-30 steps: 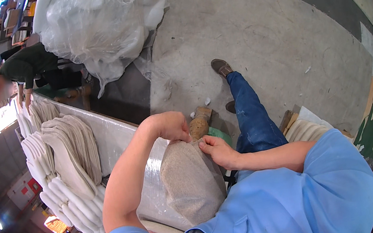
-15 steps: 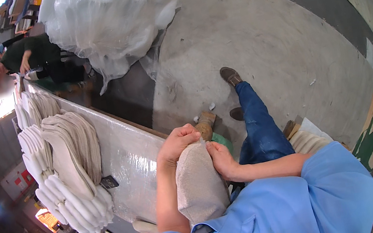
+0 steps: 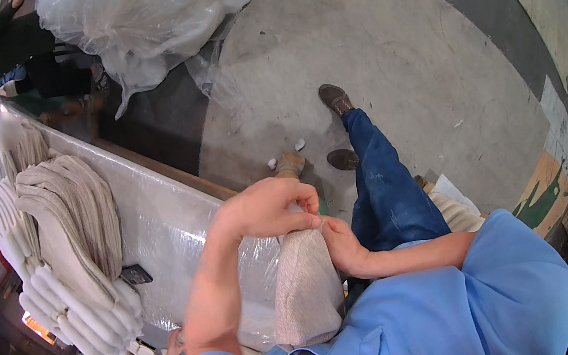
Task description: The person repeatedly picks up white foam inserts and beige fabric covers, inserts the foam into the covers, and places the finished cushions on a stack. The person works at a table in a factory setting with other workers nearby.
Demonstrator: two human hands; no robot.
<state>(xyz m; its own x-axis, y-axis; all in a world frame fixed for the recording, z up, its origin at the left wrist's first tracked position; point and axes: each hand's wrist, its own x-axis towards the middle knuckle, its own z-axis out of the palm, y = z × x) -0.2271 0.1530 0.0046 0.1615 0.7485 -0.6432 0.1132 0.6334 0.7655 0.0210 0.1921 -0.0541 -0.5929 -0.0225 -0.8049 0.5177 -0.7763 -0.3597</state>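
A padded beige fabric piece (image 3: 306, 293) stands upright against my front, its narrow end at the top and its wider end by my shirt. My left hand (image 3: 270, 208) is bent over that narrow end, thumb and fingers drawn together; what they pinch, if anything, is too small to make out. Close beside it, my right hand (image 3: 343, 246) grips the fabric's upper right edge with curled fingers. The fingertips of both hands nearly meet there.
On my left runs a long table (image 3: 166, 233) wrapped in clear film. It bears stacked curved beige pads (image 3: 74, 211), white padded pieces (image 3: 72, 315) and a small black flat object (image 3: 136, 274). Beyond lies a large plastic-wrapped white bundle (image 3: 156, 27). People are at the far and near left.
My left hand has lifted and turned over the top of the fabric piece, its fingers shifting toward my right hand. The right hand stays at the edge. The view has shifted slightly.
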